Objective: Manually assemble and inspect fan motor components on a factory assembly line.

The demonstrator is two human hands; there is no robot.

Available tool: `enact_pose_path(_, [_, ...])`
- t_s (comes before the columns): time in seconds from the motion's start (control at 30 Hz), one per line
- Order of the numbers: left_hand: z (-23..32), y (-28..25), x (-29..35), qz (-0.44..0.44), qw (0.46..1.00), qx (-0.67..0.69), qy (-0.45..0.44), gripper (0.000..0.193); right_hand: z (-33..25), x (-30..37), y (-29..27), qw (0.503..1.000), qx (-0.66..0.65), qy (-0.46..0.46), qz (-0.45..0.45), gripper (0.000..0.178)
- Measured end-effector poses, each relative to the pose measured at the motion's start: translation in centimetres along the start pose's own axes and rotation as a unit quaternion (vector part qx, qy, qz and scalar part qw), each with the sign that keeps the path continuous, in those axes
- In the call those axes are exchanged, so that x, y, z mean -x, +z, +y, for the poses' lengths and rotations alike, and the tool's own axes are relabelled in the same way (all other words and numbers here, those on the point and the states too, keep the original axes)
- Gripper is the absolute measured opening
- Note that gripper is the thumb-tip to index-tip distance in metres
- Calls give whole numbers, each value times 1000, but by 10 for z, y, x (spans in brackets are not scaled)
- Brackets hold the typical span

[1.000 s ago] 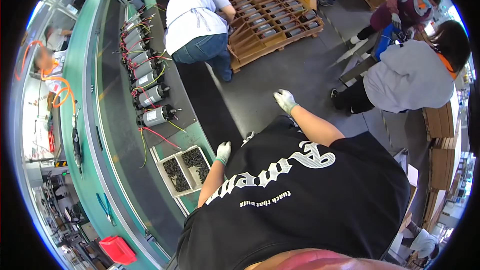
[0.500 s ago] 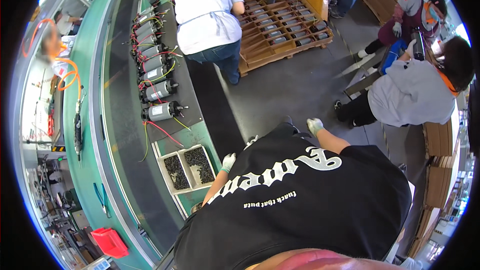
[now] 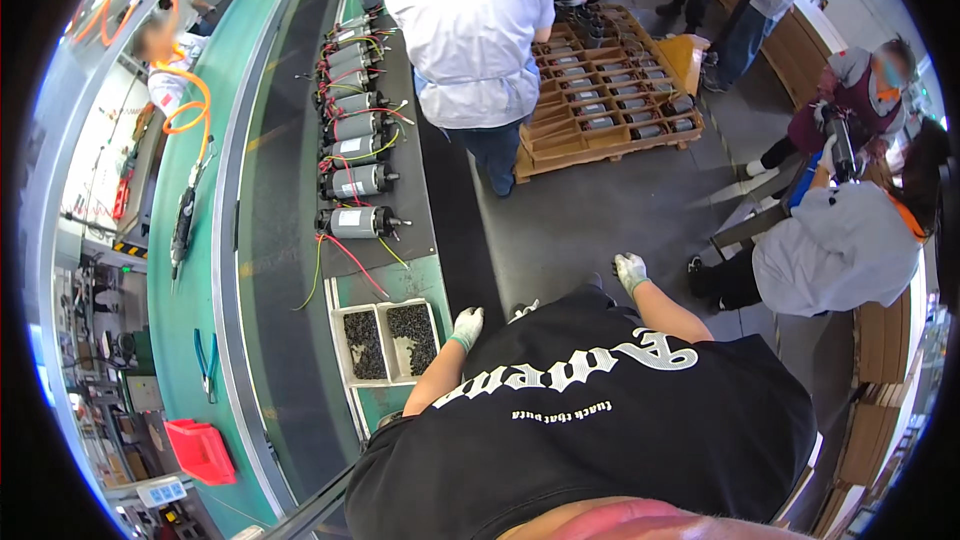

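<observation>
Top edge crops white-shirted co-worker (image 3: 465, 35); black pieces (image 3: 410, 324) indistinct.

I see a person in a black T-shirt (image 3: 580, 450); their gloved left hand (image 3: 467, 327) is just beside a two-compartment white tray (image 3: 338, 348) of small dark parts (image 3: 363, 348), their gloved right hand (image 3: 631, 272) over grey floor (image 3: 560, 240). Beyond the tray, wired grey motors (image 3: 352, 223) form a row; a co-worker in white (image 3: 465, 35) stands beside a divided brown crate (image 3: 560, 148).

Motors (image 3: 354, 148) lie in a row beyond the tray (image 3: 385, 344).
</observation>
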State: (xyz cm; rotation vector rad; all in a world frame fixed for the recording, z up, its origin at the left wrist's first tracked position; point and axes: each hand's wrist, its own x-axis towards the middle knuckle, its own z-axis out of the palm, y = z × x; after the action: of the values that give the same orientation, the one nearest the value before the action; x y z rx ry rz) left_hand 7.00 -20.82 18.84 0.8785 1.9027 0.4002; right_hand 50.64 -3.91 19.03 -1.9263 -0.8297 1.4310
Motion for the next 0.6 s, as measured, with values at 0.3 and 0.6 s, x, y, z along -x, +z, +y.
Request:
enact_pose_path(0.3, [14, 5, 32, -20, 999, -21, -22, 54, 34, -38, -40, 998, 62, -10, -2, 56])
enact_pose_path(0.6, [-9, 13, 34, 8, 999, -43, -4, 60, 19, 11, -29, 997, 66, 10, -31, 54])
